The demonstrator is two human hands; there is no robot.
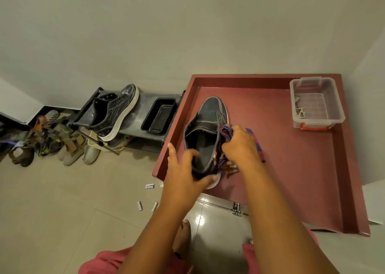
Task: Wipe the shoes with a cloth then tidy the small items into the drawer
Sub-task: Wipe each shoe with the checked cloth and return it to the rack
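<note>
Black shoe (205, 132) sits gripped in your left hand (184, 169) while your right hand (239, 144) clutches the cloth (255, 140) against it; small items (145, 196) await tidying.

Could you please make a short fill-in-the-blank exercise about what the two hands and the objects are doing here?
1. The right hand presses a striped ____ against the dark shoe.
2. The left hand holds the shoe at its ____ end.
3. The shoe rests on the ____ surface.
4. The clear plastic box has a ____ handle.

Missing words: cloth; heel; red; red
</note>
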